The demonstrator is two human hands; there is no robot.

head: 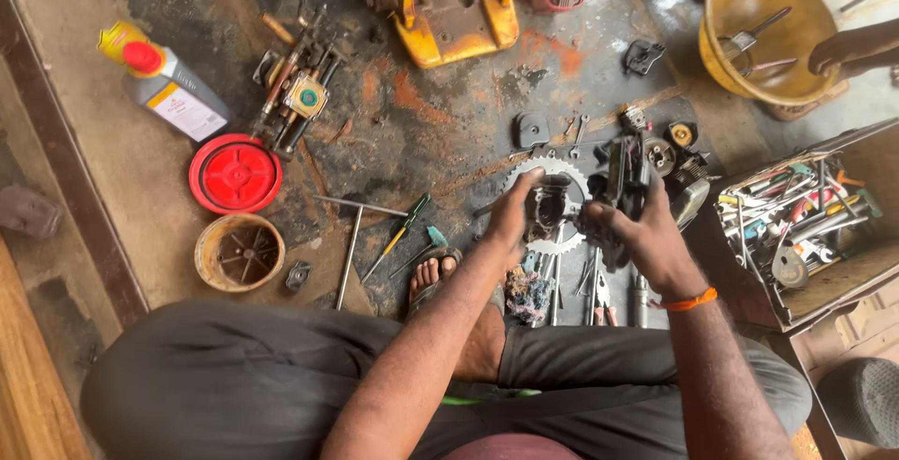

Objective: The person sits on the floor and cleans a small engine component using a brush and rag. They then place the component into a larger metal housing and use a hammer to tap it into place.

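I sit low over an oil-stained concrete floor. My left hand grips a dark round metal engine part held above a large toothed sprocket lying on the floor. My right hand, with an orange band at the wrist, is closed around a black greasy engine assembly right beside it. The two parts are close together, nearly touching. Below my hands lie pliers, a crumpled rag and my sandalled foot.
A wooden toolbox full of tools stands at right. At left are a grey oil bottle, red round cover, rusty round housing, T-handle wrench and screwdrivers. A yellow machine base and a yellow bowl with another person's hand lie beyond.
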